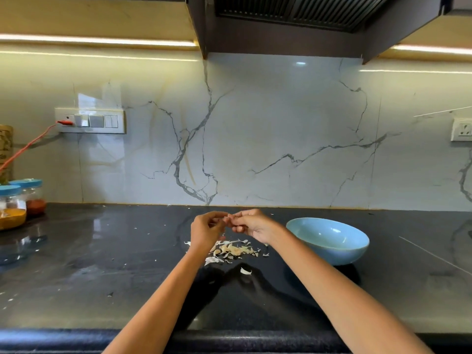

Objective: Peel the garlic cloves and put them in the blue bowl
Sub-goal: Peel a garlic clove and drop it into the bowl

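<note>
Both hands are raised above the middle of the dark counter [107,264], fingertips meeting. The left hand [205,229] and the right hand [251,223] each have their fingers curled in a pinching grip on one small garlic clove [228,217] held between them — the clove is mostly hidden by the fingers, so how much skin remains on it cannot be told. Directly under the hands lies a loose pile of papery garlic peels [231,250], with one stray peel [246,271] nearer the front edge. The blue bowl [329,241] stands just to the right of the pile, toward the back half of the counter; its contents are not visible from this angle. At the far left edge stand two spice jars [15,205] with blue lids.
</note>
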